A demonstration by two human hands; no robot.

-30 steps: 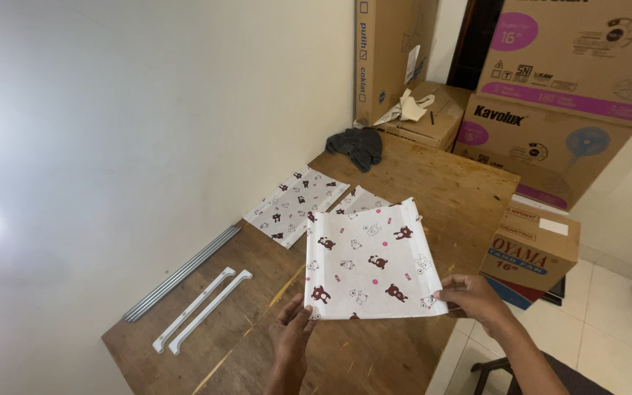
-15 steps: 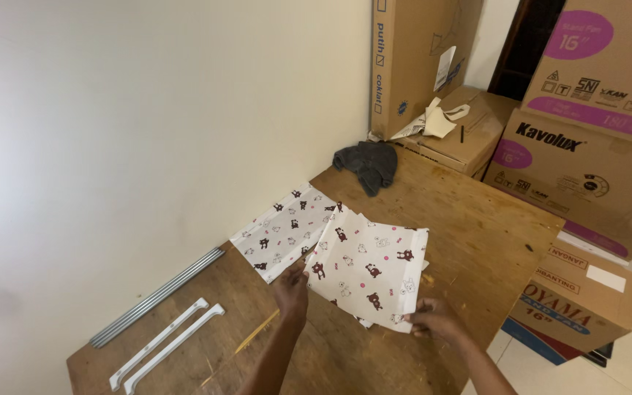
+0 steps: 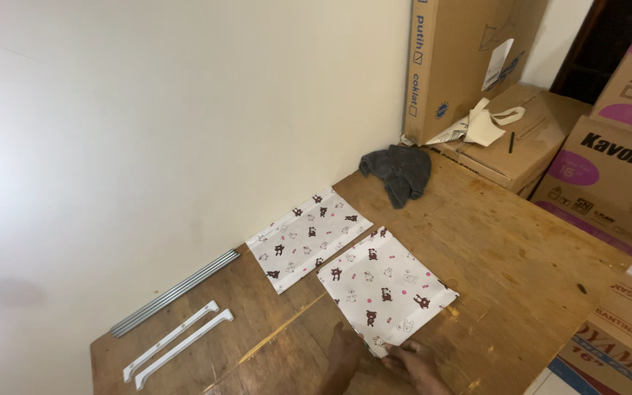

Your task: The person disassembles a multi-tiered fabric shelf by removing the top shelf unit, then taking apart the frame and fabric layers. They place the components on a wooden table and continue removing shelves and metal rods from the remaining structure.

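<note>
A white patterned paper sheet (image 3: 388, 287) with small brown figures lies flat on the wooden table (image 3: 521, 256). Both hands are at its near corner. My left hand (image 3: 344, 351) presses down beside the corner, and the fingers of my right hand (image 3: 416, 363) rest on the sheet's near edge. A second sheet of the same patterned paper (image 3: 307, 237) lies flat just beyond it, close to the wall. The two sheets nearly touch along one edge.
A crumpled grey cloth (image 3: 399, 172) sits at the table's far end. Two white plastic strips (image 3: 177, 344) and a grey metal rail (image 3: 175, 292) lie at the left along the wall. Cardboard boxes (image 3: 608, 168) stand stacked behind and right of the table.
The sheet was held up in the air by both hands; it has come down and now lies flat on the table, next to the other sheet. The camera has tilted lower.
</note>
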